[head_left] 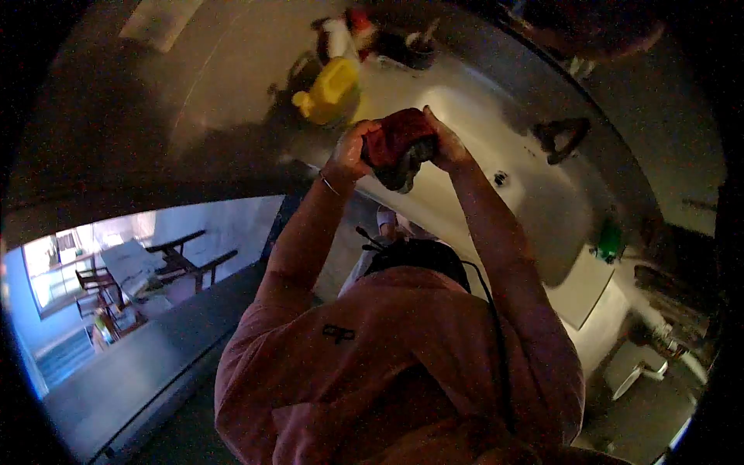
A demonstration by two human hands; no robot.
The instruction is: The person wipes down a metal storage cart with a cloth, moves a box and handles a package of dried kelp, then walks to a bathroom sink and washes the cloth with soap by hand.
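Note:
A bunched cloth [401,143], dark red on top with grey below, is held up between my two hands. My left hand [353,151] grips its left side, a thin band showing at the wrist. On the other side, my right hand [448,146] has hold of the right edge, thumb upward. Beneath the cloth and to its right is a pale basin [465,116] with a dark drain [501,179]. A yellow jug-like bottle [333,89] lies or stands just beyond my left hand; I cannot tell which.
Blurred red and white containers [339,37] and a dark cup-like thing [421,50] are at the back. A dark angular object [561,139] rests at the right. Nearer are a green item [610,240] and a pale board [583,287]. Chairs [186,252] show at lower left.

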